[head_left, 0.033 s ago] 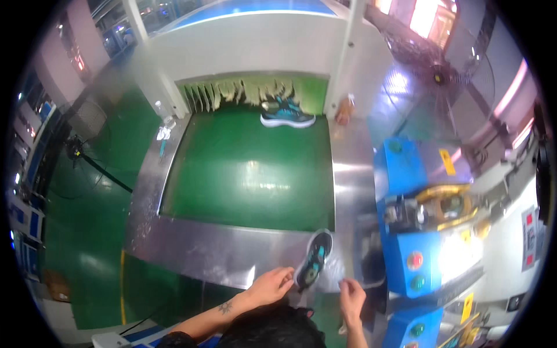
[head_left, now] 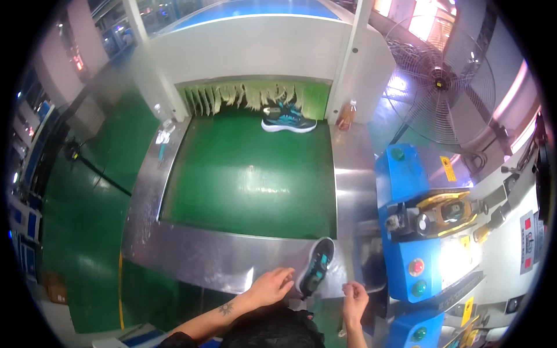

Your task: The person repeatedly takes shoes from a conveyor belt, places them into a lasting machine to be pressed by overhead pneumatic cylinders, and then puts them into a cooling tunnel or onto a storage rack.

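A dark sneaker [head_left: 316, 268] with teal accents and a pale sole edge rests on the near metal border, toe pointing away. Just left of it is my left hand [head_left: 272, 286], fingers loosely bent and apart, nothing seen in them. On the shoe's other side my right hand [head_left: 354, 298] is raised with fingertips pressed together; whether they pinch something small cannot be made out. A similar sneaker [head_left: 288, 120] lies at the far end of the green conveyor belt [head_left: 249, 168], partly under the fringed curtain [head_left: 238, 95] of the white machine.
The metal frame [head_left: 197, 249] borders the belt. A bottle of amber liquid [head_left: 347, 115] stands at its far right corner, a clear bottle [head_left: 165, 116] at the far left. Blue machines with buttons [head_left: 415, 267] flank my right side, with a large fan [head_left: 440, 81] behind.
The view has shifted slightly, so the belt and both sneakers appear a little lower. My right hand is slightly lower too. Both hands stay beside the near sneaker.
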`<state>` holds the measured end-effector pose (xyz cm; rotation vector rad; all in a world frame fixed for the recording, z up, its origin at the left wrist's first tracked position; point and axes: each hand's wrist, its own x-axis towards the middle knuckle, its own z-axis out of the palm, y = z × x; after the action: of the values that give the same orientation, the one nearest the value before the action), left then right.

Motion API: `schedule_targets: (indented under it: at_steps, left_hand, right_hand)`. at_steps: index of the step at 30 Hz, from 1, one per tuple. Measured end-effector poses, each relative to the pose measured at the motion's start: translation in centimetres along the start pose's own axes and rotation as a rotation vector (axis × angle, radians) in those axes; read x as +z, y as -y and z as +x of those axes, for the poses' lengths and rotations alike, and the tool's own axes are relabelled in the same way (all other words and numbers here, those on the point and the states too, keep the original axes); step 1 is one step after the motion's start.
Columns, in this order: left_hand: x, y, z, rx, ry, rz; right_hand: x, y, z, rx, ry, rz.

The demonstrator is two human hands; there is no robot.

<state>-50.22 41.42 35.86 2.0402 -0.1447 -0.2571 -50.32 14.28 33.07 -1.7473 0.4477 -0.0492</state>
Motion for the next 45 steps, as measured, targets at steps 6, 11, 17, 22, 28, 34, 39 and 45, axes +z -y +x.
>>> schedule_targets:
  at_steps: [6, 11, 17, 22, 28, 34, 39, 45]
  left_hand:
    - [-14.5, 14.7, 11.3, -0.017, -0.398, 0.434]
    - [-25.5, 29.3, 15.0, -0.135, -0.622, 0.709]
    - [-24.5, 35.5, 15.8, -0.191, -0.635, 0.57]
    - [-27.5, 34.8, 12.5, -0.155, -0.642, 0.553]
    - [-27.0, 35.0, 14.0, -0.125, -0.763, 0.637]
    - [-24.0, 21.1, 15.1, -0.687, 0.295, -0.996]
    - [-17.4, 3.1, 8.4, -0.466, 0.588, -1.148]
    - [-10.0, -11.4, 4.4, -0.124, 0.472, -1.165]
  right_hand:
    - [16.5, 10.6, 6.0, -0.087, 0.387, -0.314]
    - [32.3, 22.2, 23.8, -0.768, 0.666, -0.661]
    - [45.6, 22.5, 47.8, -0.977, 0.752, -1.396]
    - [49.5, 19.8, 47.3, -1.058, 0.534, -1.454]
    - [39.4, 18.0, 21.7, -0.286, 0.474, -0.767]
    - [20.4, 22.0, 3.9, 0.117, 0.548, -0.565]
    - [11.8, 25.6, 0.9, -1.129, 0.734, -0.473]
    - [5.7, 15.2, -11.6, -0.249, 0.377, 0.257]
